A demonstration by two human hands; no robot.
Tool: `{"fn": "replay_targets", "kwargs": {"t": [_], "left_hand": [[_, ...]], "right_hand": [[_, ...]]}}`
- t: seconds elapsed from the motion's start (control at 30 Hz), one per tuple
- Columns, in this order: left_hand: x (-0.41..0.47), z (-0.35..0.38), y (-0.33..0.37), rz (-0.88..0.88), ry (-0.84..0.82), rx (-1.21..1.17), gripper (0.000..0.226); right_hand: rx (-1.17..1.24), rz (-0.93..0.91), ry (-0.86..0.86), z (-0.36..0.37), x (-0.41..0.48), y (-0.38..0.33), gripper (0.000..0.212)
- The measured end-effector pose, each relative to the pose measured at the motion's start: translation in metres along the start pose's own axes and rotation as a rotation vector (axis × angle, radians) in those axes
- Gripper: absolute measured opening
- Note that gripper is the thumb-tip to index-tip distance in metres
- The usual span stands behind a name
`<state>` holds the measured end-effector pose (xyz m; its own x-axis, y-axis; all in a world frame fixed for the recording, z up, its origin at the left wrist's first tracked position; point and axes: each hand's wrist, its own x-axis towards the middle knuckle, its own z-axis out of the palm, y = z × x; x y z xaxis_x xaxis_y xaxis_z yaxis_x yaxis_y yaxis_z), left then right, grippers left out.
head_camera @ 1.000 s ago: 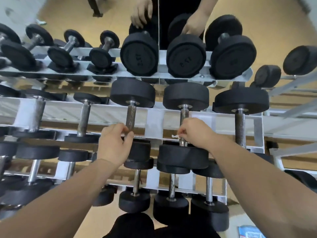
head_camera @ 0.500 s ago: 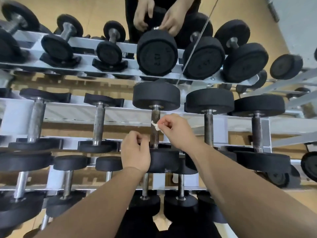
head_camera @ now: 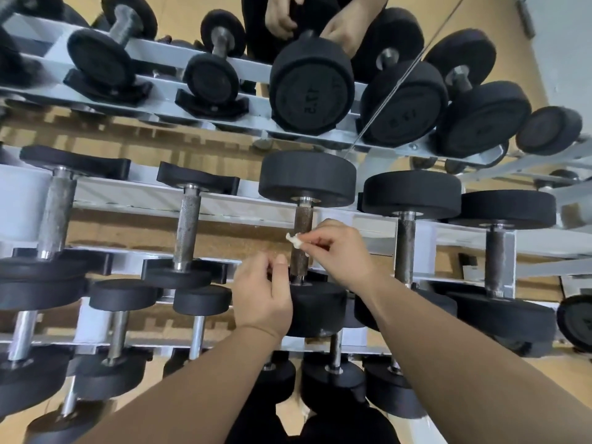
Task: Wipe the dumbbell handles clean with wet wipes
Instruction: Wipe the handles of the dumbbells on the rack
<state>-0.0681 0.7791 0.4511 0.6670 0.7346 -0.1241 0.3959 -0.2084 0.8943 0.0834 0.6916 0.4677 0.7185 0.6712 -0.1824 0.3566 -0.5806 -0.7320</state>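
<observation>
A black dumbbell lies on the middle tier of the rack, and its dark knurled handle (head_camera: 302, 222) runs away from me at the centre of the view. My right hand (head_camera: 336, 251) pinches a small white wet wipe (head_camera: 295, 240) against the middle of that handle. My left hand (head_camera: 264, 294) rests with curled fingers on the dumbbell's near black head (head_camera: 317, 307), just left of the handle's lower end. The far head (head_camera: 307, 178) sits on the rear rail.
More dumbbells fill the white rack (head_camera: 224, 213): two to the right (head_camera: 405, 248), smaller ones to the left (head_camera: 189, 232), and a lower tier beneath my arms. A mirror behind the rack reflects the top row and a person's hands (head_camera: 307, 17).
My right hand left the handle on the right and brought the wipe onto the handle beside my left hand. My left hand settled lower, on the near head. My view shifted left.
</observation>
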Motion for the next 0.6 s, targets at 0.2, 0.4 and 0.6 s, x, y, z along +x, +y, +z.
{"fn": "replay_targets", "kwargs": {"t": [0.2, 0.4, 0.6], "left_hand": [[-0.002, -0.001, 0.004, 0.042, 0.031, -0.011, 0.037], [-0.002, -0.002, 0.007, -0.011, 0.029, 0.006, 0.056], [-0.003, -0.002, 0.007, -0.014, 0.021, 0.047, 0.066]], "right_hand": [[-0.031, -0.012, 0.154, 0.003, 0.029, -0.007, 0.012], [-0.106, -0.141, -0.023, 0.0, 0.012, 0.006, 0.018], [-0.255, -0.412, -0.007, -0.008, 0.03, 0.003, 0.019]]}}
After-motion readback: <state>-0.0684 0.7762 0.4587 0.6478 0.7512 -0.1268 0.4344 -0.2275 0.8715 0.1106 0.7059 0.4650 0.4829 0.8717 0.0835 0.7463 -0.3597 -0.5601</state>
